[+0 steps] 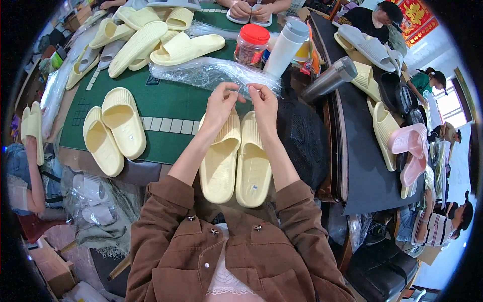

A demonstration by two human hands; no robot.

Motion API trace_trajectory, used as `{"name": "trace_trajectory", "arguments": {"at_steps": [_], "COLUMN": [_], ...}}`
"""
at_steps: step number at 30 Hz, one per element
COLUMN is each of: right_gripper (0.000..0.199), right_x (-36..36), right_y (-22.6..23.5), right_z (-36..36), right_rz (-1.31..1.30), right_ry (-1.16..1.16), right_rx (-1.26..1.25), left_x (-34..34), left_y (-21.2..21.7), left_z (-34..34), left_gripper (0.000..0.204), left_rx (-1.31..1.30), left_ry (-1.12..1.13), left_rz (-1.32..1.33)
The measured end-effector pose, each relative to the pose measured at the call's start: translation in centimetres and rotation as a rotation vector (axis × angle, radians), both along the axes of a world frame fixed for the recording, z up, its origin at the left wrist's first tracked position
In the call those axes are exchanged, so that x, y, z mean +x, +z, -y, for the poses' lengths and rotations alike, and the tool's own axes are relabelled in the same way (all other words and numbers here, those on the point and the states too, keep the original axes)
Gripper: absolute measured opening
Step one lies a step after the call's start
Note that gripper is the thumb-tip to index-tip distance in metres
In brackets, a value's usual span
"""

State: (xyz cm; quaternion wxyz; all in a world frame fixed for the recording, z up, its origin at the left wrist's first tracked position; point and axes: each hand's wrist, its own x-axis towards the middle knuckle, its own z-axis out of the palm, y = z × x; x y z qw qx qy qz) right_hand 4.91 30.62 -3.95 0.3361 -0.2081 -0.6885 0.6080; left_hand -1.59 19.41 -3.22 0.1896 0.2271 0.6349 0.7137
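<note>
A pair of pale yellow slides (217,168) lies side by side in front of me, toes away, under my wrists. Above their toe ends my left hand (224,103) is closed with bent fingers. Close beside it, my right hand (263,106) is closed in a pinch. Whatever the fingertips hold is too small or too clear to make out. Just behind them a stack of clear plastic bags (201,72) lies on the green mat (173,95). To the left rests a second pair of yellow slides (123,123), one overlapping the other.
Loose yellow slides (138,49) pile up at the far left. A red-lidded jar (251,44), a white bottle (286,49) and a steel tumbler (329,78) stand behind my right hand. Pink slides (408,146) lie on the dark right table (359,173). Several people work around.
</note>
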Motion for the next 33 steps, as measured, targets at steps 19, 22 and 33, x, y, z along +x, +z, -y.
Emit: {"name": "trace_trajectory", "arguments": {"at_steps": [19,22,33], "right_gripper": [0.013,0.012,0.013], "right_x": [0.2,0.2,0.2], "right_y": [0.4,0.6,0.5], "right_z": [0.4,0.6,0.5], "right_rz": [-0.021,-0.026,-0.123], "right_ry": [0.057,0.045,-0.037], "right_rx": [-0.069,-0.056,-0.076], "left_x": [-0.4,-0.3,-0.5], "left_y": [-0.6,-0.5,-0.6], "left_z": [-0.2,-0.2,-0.2], "left_gripper": [0.011,0.011,0.013], "left_rx": [-0.014,0.004,-0.033], "left_ry": [-0.072,-0.084,-0.097], "left_rz": [-0.121,-0.093,-0.083]}}
